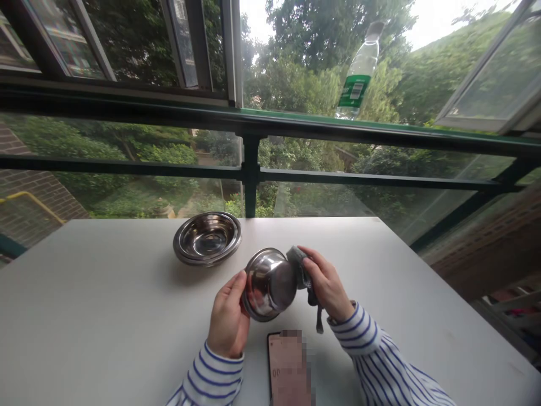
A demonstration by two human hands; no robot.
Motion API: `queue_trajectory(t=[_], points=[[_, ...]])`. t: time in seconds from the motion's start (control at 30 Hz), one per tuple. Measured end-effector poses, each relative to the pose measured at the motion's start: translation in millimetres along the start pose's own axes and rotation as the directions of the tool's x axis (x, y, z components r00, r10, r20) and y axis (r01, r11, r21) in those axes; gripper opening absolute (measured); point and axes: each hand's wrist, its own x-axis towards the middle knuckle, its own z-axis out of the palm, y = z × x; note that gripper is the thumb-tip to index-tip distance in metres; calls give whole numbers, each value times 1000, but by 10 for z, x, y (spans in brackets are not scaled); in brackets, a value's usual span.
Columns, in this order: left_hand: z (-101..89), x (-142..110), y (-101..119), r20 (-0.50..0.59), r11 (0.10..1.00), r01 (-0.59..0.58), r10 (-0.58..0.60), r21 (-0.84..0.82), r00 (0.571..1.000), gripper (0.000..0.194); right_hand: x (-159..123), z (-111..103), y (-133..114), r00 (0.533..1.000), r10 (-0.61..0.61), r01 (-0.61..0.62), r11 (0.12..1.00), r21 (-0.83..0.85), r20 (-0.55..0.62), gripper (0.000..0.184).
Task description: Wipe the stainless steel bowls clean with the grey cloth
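Note:
A shiny metal bowl is tipped on its side above the white table, its base turned to the right. My left hand grips its rim from the left, thumb on top. In my right hand is a bunched grey cloth, pressed against or very close to the bowl's base. A dark end of the cloth hangs down below my fingers. Behind and to the left, a stack of similar metal bowls stands upright on the table.
A phone lies on the white table between my forearms, partly blurred out. Along the table's far edge runs a dark green railing with glass. On its top rail stands a plastic bottle with a green label.

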Motion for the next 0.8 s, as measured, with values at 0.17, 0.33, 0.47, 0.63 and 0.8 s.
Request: queue_trajectory(t=[0.17, 0.33, 0.47, 0.63, 0.8], points=[[-59, 11, 65, 62, 951, -105, 91, 289, 994, 29, -108, -105, -17, 947, 320, -296, 834, 466, 29, 35], [-118, 3, 72, 201, 602, -284, 202, 746, 958, 33, -180, -111, -9, 891, 420, -414, 603, 682, 171, 39], [-81, -46, -19, 436, 259, -459, 142, 850, 888, 32, -206, -115, 33, 895, 404, -407, 562, 720, 190, 35], [-45, -77, -203, 630, -69, -626, 77, 776, 773, 33, -225, -129, 59, 901, 400, -385, 567, 728, 165, 33], [-75, -75, -329, 636, -222, -628, -41, 746, 771, 29, -244, -108, 64, 906, 396, -374, 575, 727, 152, 33]])
